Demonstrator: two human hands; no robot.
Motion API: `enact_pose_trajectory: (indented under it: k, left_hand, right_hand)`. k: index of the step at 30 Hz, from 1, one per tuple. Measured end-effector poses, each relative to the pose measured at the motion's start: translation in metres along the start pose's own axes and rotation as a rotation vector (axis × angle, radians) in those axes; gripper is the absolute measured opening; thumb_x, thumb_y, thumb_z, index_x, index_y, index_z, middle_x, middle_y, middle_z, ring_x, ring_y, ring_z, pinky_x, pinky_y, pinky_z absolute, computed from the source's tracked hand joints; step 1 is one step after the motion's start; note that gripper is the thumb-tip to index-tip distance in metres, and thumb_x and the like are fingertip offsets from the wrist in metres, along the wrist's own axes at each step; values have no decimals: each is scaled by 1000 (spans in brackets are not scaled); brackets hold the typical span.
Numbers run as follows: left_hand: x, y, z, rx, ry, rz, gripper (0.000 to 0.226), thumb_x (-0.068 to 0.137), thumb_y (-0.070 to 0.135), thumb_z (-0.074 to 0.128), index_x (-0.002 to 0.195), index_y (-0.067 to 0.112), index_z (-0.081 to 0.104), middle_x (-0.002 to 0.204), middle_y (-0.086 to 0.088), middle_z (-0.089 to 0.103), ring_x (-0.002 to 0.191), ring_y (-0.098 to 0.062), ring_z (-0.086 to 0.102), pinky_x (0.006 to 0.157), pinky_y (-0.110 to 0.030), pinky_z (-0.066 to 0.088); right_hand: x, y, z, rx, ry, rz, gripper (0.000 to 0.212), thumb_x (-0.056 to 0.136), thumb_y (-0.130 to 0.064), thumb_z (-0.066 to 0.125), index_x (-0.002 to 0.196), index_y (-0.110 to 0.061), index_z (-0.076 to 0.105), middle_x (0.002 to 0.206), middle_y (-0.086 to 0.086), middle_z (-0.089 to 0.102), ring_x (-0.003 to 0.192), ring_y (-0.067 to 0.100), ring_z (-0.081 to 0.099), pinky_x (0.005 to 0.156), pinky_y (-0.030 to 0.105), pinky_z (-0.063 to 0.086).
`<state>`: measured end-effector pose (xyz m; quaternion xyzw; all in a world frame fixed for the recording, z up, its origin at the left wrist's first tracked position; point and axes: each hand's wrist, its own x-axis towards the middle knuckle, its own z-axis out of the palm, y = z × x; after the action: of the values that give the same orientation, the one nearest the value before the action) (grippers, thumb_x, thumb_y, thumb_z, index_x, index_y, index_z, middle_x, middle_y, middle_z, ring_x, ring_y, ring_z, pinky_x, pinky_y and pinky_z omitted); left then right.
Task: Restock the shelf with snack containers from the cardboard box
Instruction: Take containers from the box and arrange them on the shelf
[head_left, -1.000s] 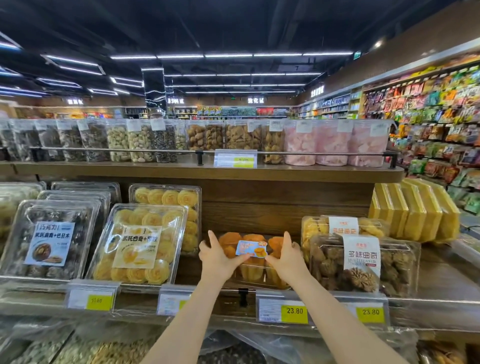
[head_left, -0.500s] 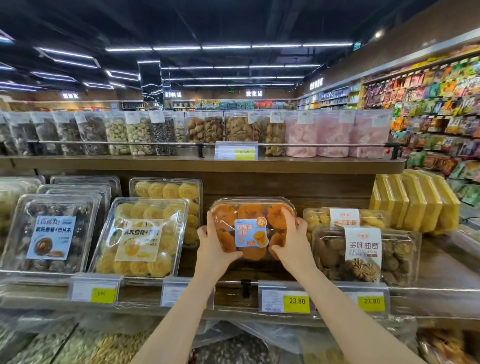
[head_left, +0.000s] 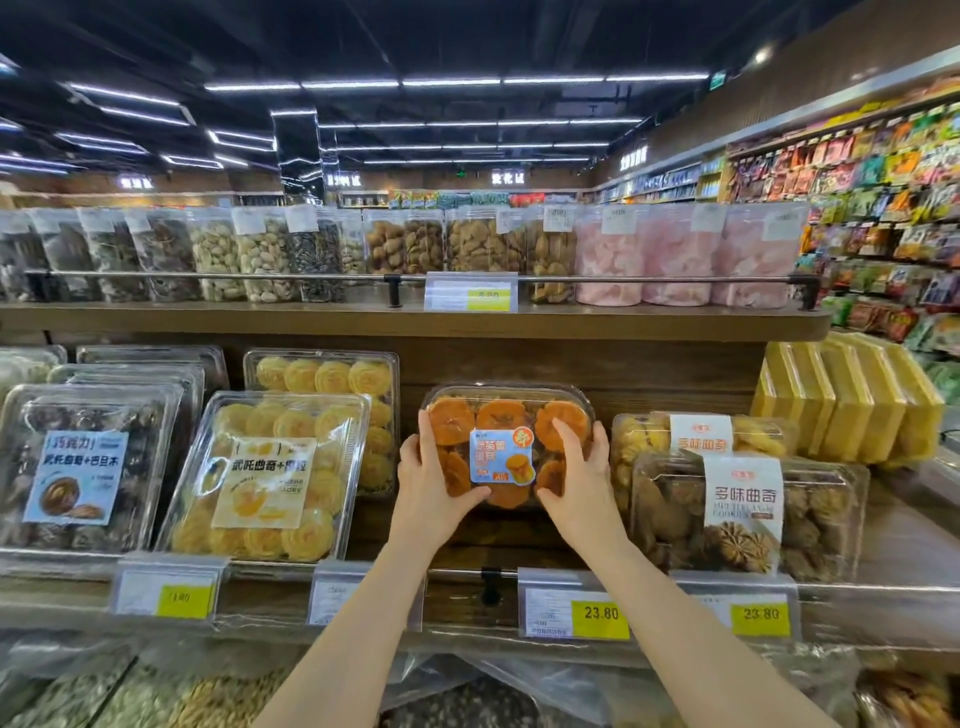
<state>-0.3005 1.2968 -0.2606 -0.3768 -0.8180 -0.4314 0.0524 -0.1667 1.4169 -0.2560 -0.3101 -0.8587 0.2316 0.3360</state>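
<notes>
Cardboard box: not visible. Both forearms run out of frame at the bottom edge. Lower bins under the shelf are covered in plastic film, contents hard to make out. Far signage on the back wall too blurred to read.

Snack container (head_left: 506, 447): clear lidded tray of orange pastries, held tilted up against the wooden back panel of the lower shelf (head_left: 467, 538), in the gap between the yellow cookie tray (head_left: 267, 475) and the brown cookie tray (head_left: 748, 512). Its lower edge is hidden behind the hands; whether it rests on the shelf cannot be told.

Left hand (head_left: 427, 480): grip closed round the container's left edge, thumb under the bottom corner. Right hand (head_left: 579, 475): grip closed round the right edge, index finger laid across the lid.

Writing: blue label on the container, characters not legible. Brown cookie tray label reads 多味曲奇. Two yellow price tags (head_left: 600, 616) on the front rail read 23.80; the left tags are blurred.

Surroundings: upper shelf (head_left: 415, 325) carries clear tubs of nuts, dried goods and pink pieces behind a metal rail. Yellow boxes (head_left: 847, 405) stand at right. Supermarket aisle, dark ceiling with strip lights, packed wall shelving at right.
</notes>
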Motion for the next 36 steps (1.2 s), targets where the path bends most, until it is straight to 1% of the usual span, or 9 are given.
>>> enact_pose_trajectory:
  k: [5, 10, 12, 20, 24, 28, 32, 34, 36]
  left_hand:
    - [-2, 0, -8, -9, 15, 3, 119, 69, 49, 75, 144, 35, -16, 152, -12, 11, 139, -33, 24, 106, -49, 36]
    - [5, 10, -13, 26, -38, -35, 111, 75, 49, 70, 144, 36, -16, 134, -15, 40, 117, -27, 52, 97, -38, 44]
    - [11, 10, -14, 113, -10, -58, 110, 74, 53, 68, 144, 37, -16, 128, -16, 43, 110, -27, 55, 93, -39, 47]
    - [11, -3, -11, 154, 6, -20, 110, 73, 55, 68, 143, 40, -16, 125, -14, 40, 112, -28, 51, 92, -39, 46]
    - [6, -1, -15, 196, 32, -16, 109, 71, 62, 65, 143, 41, -14, 127, -11, 41, 112, -25, 51, 85, -36, 49]
    - [1, 4, -17, 252, 60, 26, 104, 71, 65, 62, 144, 39, -7, 144, -10, 28, 130, -28, 36, 90, -39, 48]
    - [-1, 10, -21, 278, 93, 43, 100, 72, 66, 60, 145, 38, -2, 152, -11, 16, 140, -29, 20, 97, -42, 44]
    - [-3, 12, -26, 287, 108, 44, 96, 74, 66, 58, 146, 36, 2, 152, -11, 19, 139, -29, 22, 98, -42, 44]
    - [-12, 16, -34, 264, 132, 72, 87, 77, 63, 56, 146, 33, 12, 147, -9, 28, 133, -27, 34, 94, -40, 49]
  right_hand:
    - [-1, -6, -8, -25, -1, -23, 81, 84, -16, 64, 144, -38, 13, 156, 5, -14, 145, 27, 9, 112, 36, 28]
    - [7, -13, -19, -65, -30, 9, 73, 89, -20, 58, 146, -33, 14, 157, 8, -4, 142, 29, 20, 110, 35, 31]
    - [14, -14, -22, -84, -10, 24, 68, 90, -21, 57, 145, -30, 19, 156, 8, 4, 140, 28, 23, 110, 36, 31]
    - [13, -7, -22, -120, -14, 2, 67, 90, -26, 55, 145, -32, 19, 155, 6, 7, 141, 27, 20, 111, 37, 30]
    - [9, -14, -20, -98, -33, 21, 70, 89, -26, 57, 146, -32, 15, 157, 8, -4, 144, 29, 12, 112, 36, 27]
    - [4, -15, -19, -115, -20, -19, 71, 87, -29, 60, 145, -32, 20, 157, 8, -12, 145, 29, -2, 115, 38, 19]
    - [2, -18, -21, -140, -9, -71, 68, 88, -26, 59, 145, -31, 23, 157, 6, -11, 145, 28, -5, 115, 39, 16]
    - [0, -23, -25, -138, -15, -110, 65, 88, -24, 59, 144, -29, 25, 158, 6, -7, 145, 26, -4, 115, 37, 15]
    - [-8, -29, -30, -116, -6, -145, 62, 89, -23, 58, 143, -26, 29, 157, 5, 1, 145, 24, 4, 114, 34, 20]
